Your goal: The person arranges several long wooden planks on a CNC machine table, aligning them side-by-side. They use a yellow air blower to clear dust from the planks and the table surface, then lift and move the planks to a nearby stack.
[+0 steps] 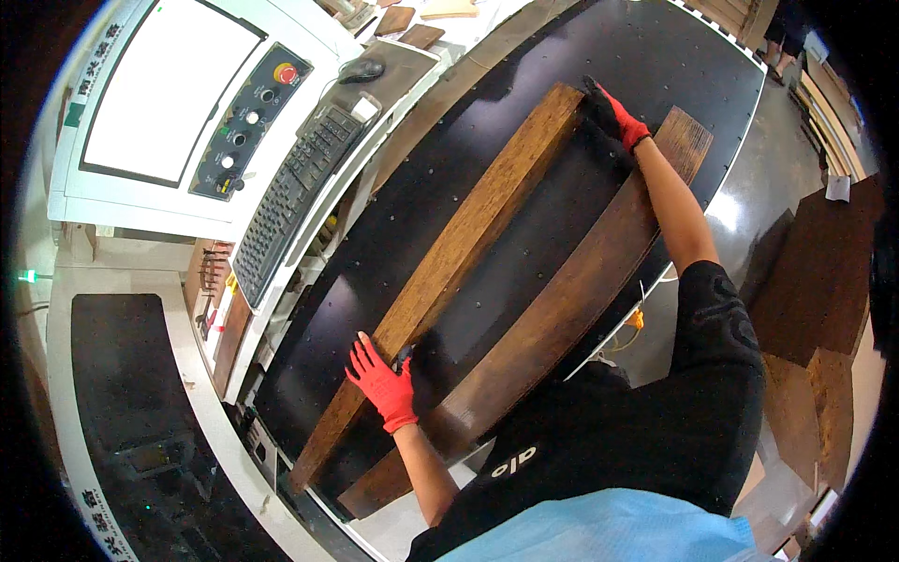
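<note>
A long brown wooden beam (478,220) lies slantwise on the black worktable (328,309). My left hand (382,386), in a red glove, grips it across its width near the lower left end, with the fingers over the far edge and the thumb at the near side. At the beam's far right end, my right hand (616,117), in a red and black glove, lies with its fingers stretched out against the end. Beneath my right forearm, a wider dark brown plank (562,300) runs roughly alongside the beam, apart from it and closer to me.
Left of the table stands a white machine console with a bright screen (173,89), a control panel with a red button (286,73), a black keyboard (298,183) and a mouse (361,70). Dark boards (815,272) stand at the right. Wood pieces (421,36) lie at the back.
</note>
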Motion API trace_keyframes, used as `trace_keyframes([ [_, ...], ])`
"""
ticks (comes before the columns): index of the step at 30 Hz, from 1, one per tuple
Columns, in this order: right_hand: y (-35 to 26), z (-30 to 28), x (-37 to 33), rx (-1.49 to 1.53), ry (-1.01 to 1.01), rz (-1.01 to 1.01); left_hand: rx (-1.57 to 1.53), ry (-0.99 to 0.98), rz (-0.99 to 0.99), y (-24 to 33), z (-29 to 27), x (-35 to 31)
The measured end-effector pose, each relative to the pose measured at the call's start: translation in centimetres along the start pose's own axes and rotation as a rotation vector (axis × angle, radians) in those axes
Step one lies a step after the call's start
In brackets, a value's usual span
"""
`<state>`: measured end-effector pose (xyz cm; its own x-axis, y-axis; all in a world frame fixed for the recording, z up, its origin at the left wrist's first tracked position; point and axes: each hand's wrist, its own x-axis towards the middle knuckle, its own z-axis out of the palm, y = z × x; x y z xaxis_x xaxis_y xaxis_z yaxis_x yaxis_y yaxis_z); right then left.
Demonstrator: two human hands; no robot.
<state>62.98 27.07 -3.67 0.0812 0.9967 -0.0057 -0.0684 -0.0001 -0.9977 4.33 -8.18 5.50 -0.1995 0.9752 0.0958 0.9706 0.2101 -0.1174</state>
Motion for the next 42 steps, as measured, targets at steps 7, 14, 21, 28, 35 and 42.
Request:
trace_keyframes([
  [7,1.0,-1.5,0.9,-0.249,-0.011,-0.133,-0.016,0.017,0.006,0.3,0.1,0.1],
  [14,2.6,-1.7,1.8,-0.403,-0.025,-0.313,-0.023,0.024,0.002,0.0,0.4,0.0],
  [21,-0.5,0.9,1.2,0.199,-0.014,0.029,-0.050,0.026,-0.013,0.2,0.3,0.3],
  [28,0.1,4.2,2.8,0.373,0.128,-0.033,-0.053,0.028,-0.033,0.0,-0.1,0.0],
  [35,7.5,-2.3,9.0,0.053,0.076,-0.071,-0.159,0.129,0.046,-1.0,-1.3,-0.1],
  [42,3.2,-4.5,8.8,0.313,-0.259,0.032,-0.248,0.200,0.024,-1.6,-0.1,-1.6],
])
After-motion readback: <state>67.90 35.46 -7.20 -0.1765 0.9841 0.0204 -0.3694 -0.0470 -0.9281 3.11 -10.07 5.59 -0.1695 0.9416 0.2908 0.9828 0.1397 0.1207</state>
